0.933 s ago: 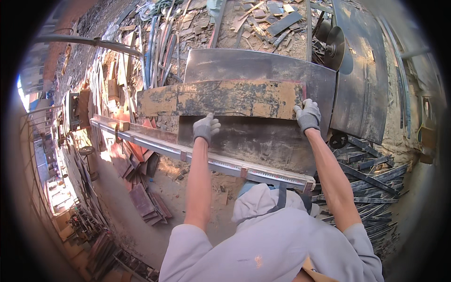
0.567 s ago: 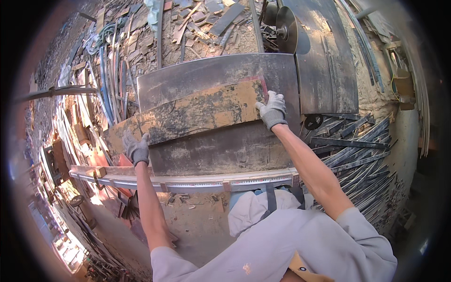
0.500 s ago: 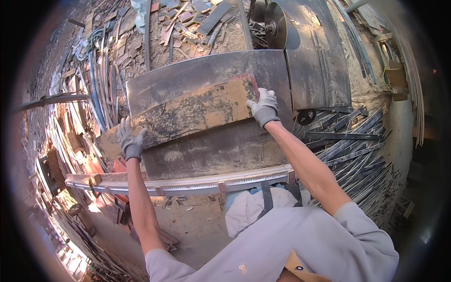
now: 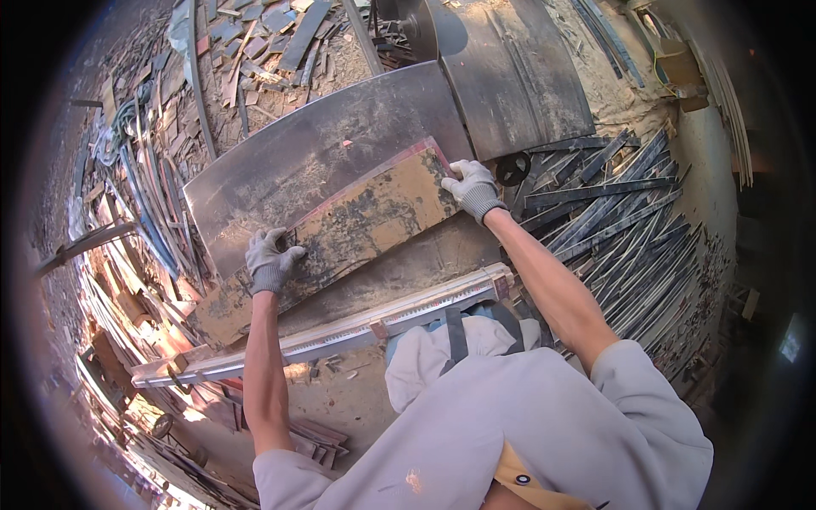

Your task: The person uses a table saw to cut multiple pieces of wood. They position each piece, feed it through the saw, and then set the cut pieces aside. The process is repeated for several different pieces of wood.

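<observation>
A long board [image 4: 365, 212], brown with black stains and a reddish far edge, lies aslant on a dark metal saw table [image 4: 331, 127]. My left hand [image 4: 274, 259], in a grey glove, is on the board left of its middle, fingers bent at the far edge and thumb over the top face. The gloved right hand [image 4: 473, 189] grips the right end, its thumb on top and its other fingers partly hidden. Close to my body, a straight rail [image 4: 340, 338] with a marked measuring strip runs along the table's near side.
Beyond the table stands a round saw blade [image 4: 418, 30], with a second metal panel [image 4: 518, 76] to its right. Dark strips [image 4: 612, 229] are heaped at the right. Offcuts [image 4: 263, 59] litter the far ground, and long thin strips [image 4: 153, 229] lie at the left.
The board has turned, its left end swinging nearer to me, and a small chip now shows on the table. My left hand has shifted right along it, its fingers going from spread to bent.
</observation>
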{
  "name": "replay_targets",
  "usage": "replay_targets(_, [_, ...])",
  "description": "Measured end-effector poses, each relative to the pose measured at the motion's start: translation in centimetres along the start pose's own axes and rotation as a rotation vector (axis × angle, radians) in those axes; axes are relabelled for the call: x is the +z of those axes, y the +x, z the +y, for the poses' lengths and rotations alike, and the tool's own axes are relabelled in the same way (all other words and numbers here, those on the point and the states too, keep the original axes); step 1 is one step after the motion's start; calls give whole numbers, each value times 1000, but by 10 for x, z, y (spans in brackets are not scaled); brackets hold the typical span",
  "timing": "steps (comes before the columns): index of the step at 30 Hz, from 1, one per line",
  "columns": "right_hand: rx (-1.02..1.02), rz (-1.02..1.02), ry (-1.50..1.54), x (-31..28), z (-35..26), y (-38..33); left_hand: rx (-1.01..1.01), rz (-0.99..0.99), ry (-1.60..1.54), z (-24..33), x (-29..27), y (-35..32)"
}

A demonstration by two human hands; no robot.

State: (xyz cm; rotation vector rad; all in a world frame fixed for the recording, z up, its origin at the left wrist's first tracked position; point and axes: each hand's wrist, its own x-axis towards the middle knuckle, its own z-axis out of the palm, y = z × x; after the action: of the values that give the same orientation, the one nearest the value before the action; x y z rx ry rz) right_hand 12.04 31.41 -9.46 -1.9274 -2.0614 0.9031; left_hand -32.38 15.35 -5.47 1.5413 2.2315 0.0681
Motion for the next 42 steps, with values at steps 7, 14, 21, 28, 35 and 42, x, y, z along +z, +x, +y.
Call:
replay_targets(7, [300, -90, 160, -68, 143, -90, 228, -24, -70, 118, 61, -54])
replay_targets(14, [277, -23, 510, -65, 187, -148, 283, -46, -25, 157, 60, -82])
replay_targets(21, [176, -229, 359, -97, 184, -182, 200, -72, -77, 174, 73, -116])
replay_targets(28, [208, -171, 432, -78, 193, -188, 80, -124, -86, 170, 76, -119])
replay_targets(35, [173, -215, 432, -65, 199, -187, 44, -117, -111, 171, 78, -112])
replay_targets(42, [125, -68, 147, -86, 194, -199, 148, -107, -118, 186, 90, -109])
